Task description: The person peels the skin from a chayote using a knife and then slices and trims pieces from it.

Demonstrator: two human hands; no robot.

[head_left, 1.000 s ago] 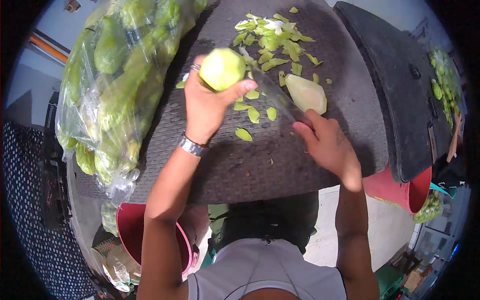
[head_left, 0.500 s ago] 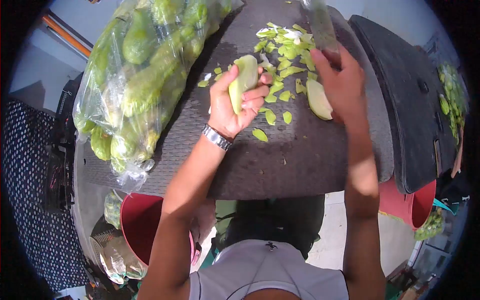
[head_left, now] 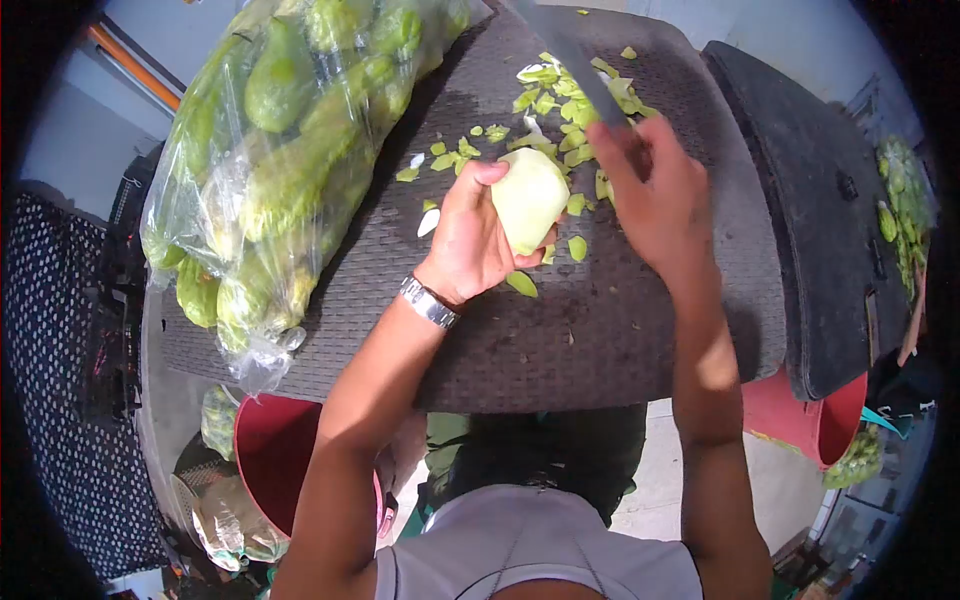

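My left hand point(head_left: 490, 235) is wrapped round a pale, peeled chayote point(head_left: 530, 195), thumb at its upper left side and fingers beneath. My right hand point(head_left: 660, 200) grips a knife point(head_left: 580, 70) by its handle, which is mostly hidden in the fist. The blade points up and to the left, blurred, above a heap of green peelings point(head_left: 575, 105) on the dark woven-textured tabletop point(head_left: 560, 350). Blade and chayote are apart.
A clear plastic bag of chayotes point(head_left: 280, 190) lies along the table's left side. A black case-like panel point(head_left: 800, 220) stands at the right edge. Below the table are a red bucket point(head_left: 275, 460) at left and another red bucket point(head_left: 815, 420) at right.
The chayote in my left hand has turned, showing a broader pale face. My right hand and knife have swung left. The cut piece beside my right hand no longer shows.
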